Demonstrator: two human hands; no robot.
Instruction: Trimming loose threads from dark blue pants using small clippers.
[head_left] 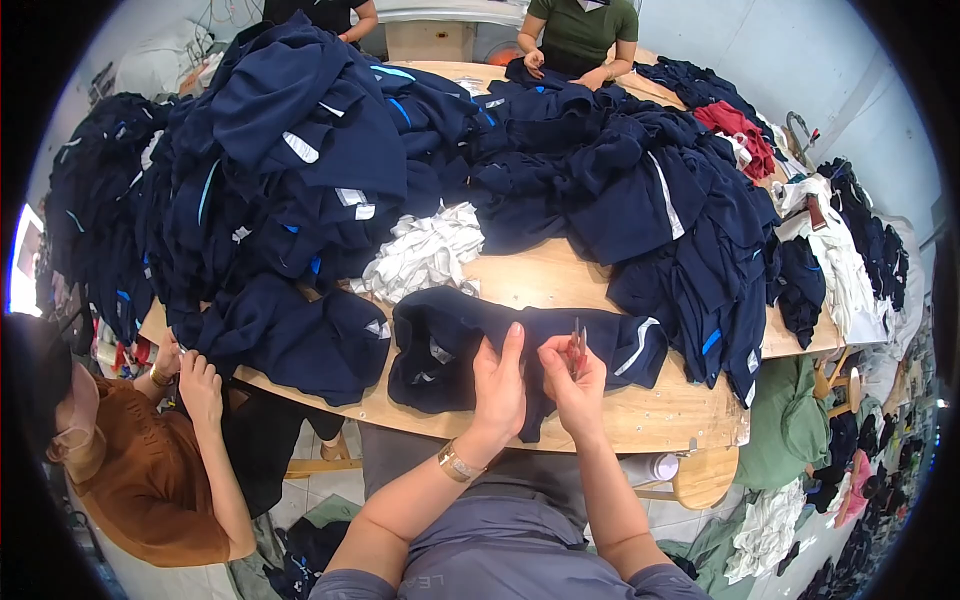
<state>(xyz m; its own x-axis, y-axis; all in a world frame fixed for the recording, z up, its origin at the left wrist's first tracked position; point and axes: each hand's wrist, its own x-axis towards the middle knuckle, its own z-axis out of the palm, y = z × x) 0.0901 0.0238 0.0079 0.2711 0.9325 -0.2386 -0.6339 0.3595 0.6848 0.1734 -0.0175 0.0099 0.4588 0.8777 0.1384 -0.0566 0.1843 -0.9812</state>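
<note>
The step in hand looks like trimming loose threads on a navy garment (520, 345) that lies on the front edge of the wooden worktop (650, 415), just before the person. The right hand (575, 385) has its fingers closed around small red thread snips (578, 348), tips up. The left hand (498, 385) presses on the cloth with fingers straight and together — holding nothing. The next cut, I judge, needs the fabric kept flat and the blades placed only on the thread.
</note>
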